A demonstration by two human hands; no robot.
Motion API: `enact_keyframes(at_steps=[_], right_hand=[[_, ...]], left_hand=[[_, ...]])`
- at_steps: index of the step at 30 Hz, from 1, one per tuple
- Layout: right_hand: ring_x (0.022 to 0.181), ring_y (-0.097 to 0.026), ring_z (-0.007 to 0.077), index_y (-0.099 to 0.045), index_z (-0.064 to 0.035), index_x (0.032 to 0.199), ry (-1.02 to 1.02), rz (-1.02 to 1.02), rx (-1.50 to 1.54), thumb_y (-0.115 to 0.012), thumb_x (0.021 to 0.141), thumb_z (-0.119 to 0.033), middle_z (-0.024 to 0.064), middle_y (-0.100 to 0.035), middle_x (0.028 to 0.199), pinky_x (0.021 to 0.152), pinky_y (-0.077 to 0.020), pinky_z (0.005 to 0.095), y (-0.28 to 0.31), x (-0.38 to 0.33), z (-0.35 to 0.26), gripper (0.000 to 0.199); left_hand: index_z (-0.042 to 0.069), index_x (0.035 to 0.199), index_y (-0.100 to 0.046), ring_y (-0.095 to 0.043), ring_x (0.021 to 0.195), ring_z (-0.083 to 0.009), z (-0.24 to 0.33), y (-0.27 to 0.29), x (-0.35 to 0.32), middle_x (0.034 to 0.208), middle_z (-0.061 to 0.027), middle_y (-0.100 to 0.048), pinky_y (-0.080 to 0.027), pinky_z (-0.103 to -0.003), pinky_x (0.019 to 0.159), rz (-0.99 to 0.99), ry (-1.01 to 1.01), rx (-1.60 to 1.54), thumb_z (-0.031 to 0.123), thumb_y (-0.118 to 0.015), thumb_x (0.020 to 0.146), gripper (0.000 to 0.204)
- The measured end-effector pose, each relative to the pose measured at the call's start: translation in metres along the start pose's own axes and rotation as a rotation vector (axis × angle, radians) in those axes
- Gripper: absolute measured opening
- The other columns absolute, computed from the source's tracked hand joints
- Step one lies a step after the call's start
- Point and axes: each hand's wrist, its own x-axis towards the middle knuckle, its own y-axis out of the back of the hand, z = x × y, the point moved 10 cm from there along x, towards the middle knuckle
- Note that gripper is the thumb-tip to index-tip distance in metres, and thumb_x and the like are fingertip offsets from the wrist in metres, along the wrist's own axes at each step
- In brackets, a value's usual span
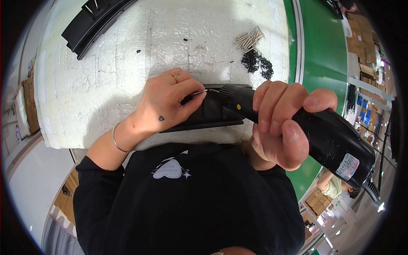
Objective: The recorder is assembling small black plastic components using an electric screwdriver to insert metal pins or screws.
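My right hand [284, 123] is wrapped round a black electric screwdriver [340, 148], which lies slanted with its nose toward the left. Its thin bit [214, 90] reaches close to the fingertips of my left hand [168, 100]. Thumb and forefinger of that left hand are pinched on a thin silvery metal pin [199, 92]; whether the bit touches it, I cannot tell. Beneath both hands lies a long black plastic part [212, 112], partly covered by the fingers and the tool.
A pile of metal pins [250, 39] and heaps of small black screws [257, 63] lie at the far right of the white padded work surface [102, 76]. Another black plastic part [95, 25] is at the far left. A green surface [325, 51] borders the right side.
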Motion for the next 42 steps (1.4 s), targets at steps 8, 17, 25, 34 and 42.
enact_keyframes(at_steps=[8, 17, 25, 34, 42], right_hand=[[0.054, -0.048, 0.0149, -0.043, -0.0082, 0.112, -0.019, -0.06, 0.06, -0.059, 0.078, -0.002, 0.0045, -0.05, 0.066, 0.06, -0.0429, 0.0343, 0.004, 0.0, -0.001, 0.038], [0.058, -0.052, 0.0172, -0.04, -0.0076, 0.112, -0.007, -0.104, 0.124, -0.059, 0.078, 0.007, 0.0087, -0.055, 0.072, 0.062, -0.0458, 0.0366, 0.002, -0.001, 0.0, 0.043], [0.057, -0.052, 0.0172, -0.039, -0.007, 0.112, -0.012, -0.039, 0.139, -0.059, 0.077, 0.007, 0.0079, -0.054, 0.071, 0.062, -0.0455, 0.0363, 0.009, -0.003, 0.002, 0.042], [0.058, -0.052, 0.0175, -0.039, -0.0078, 0.113, -0.01, -0.094, 0.148, -0.059, 0.077, 0.007, 0.008, -0.054, 0.071, 0.063, -0.0456, 0.0361, 0.005, -0.003, 0.0, 0.044], [0.048, -0.043, 0.0121, -0.046, -0.009, 0.111, -0.022, 0.027, 0.016, -0.057, 0.078, -0.012, -0.0002, -0.045, 0.059, 0.056, -0.0401, 0.0316, 0.0, -0.001, 0.004, 0.035]], left_hand=[[0.008, 0.077, -0.064, -0.06, 0.068, -0.0225, -0.001, 0.0, -0.001, 0.073, -0.0037, -0.061, -0.049, -0.033, 0.056, 0.007, 0.015, 0.0, 0.004, -0.072, 0.071, 0.011], [0.008, 0.078, -0.064, -0.06, 0.067, -0.0223, -0.002, -0.001, -0.001, 0.071, -0.0036, -0.06, -0.048, -0.033, 0.055, 0.007, 0.028, -0.01, 0.005, -0.072, 0.071, 0.011], [0.009, 0.078, -0.064, -0.059, 0.066, -0.0225, -0.002, 0.0, -0.002, 0.071, -0.0035, -0.06, -0.048, -0.033, 0.055, 0.012, 0.032, -0.001, 0.005, -0.072, 0.072, 0.011], [0.008, 0.078, -0.064, -0.059, 0.067, -0.0232, -0.003, -0.001, -0.001, 0.072, -0.004, -0.061, -0.049, -0.034, 0.056, 0.01, 0.039, -0.021, 0.005, -0.072, 0.071, 0.011], [0.008, 0.077, -0.064, -0.059, 0.067, -0.0232, -0.002, 0.0, -0.002, 0.071, -0.0039, -0.061, -0.049, -0.034, 0.055, 0.009, 0.037, -0.011, 0.005, -0.072, 0.072, 0.011]])
